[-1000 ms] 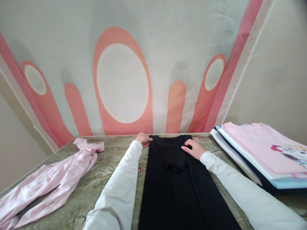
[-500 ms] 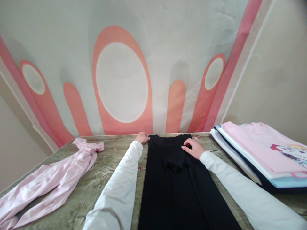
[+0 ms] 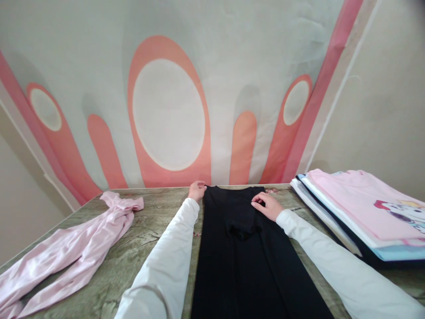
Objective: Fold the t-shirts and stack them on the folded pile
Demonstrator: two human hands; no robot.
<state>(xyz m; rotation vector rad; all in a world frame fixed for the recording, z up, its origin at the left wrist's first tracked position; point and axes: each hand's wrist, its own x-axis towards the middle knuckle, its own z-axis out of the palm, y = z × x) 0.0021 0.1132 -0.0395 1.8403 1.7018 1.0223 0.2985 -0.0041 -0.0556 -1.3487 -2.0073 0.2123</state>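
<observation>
Along the far edge of the wood-patterned table, here's the left hand, thumb and fingers pinched on the far left corner of the black garment! Across the neckline, the right hand lies at the garment's far right side, fingers curved and thumb close to the fingertips; whether any cloth is caught between them, I cannot tell. The two hands are well apart, one at each side of the collar, both arms stretched forward in long white sleeves. And the garment itself? Laid out lengthwise in the middle of the table, its neckline at the far edge, its body running toward the camera and out of the bottom of view, with a small bunched fold just below the chest. Over on the left, a pink garment lies rumpled and slantwise, well clear of the left arm. Out on the right, a stack of folded clothes, pale pink on top with a cartoon print, white, light blue and black layers beneath. Behind it all rises the grey wall with coral shapes, the biggest around a pale oval.
</observation>
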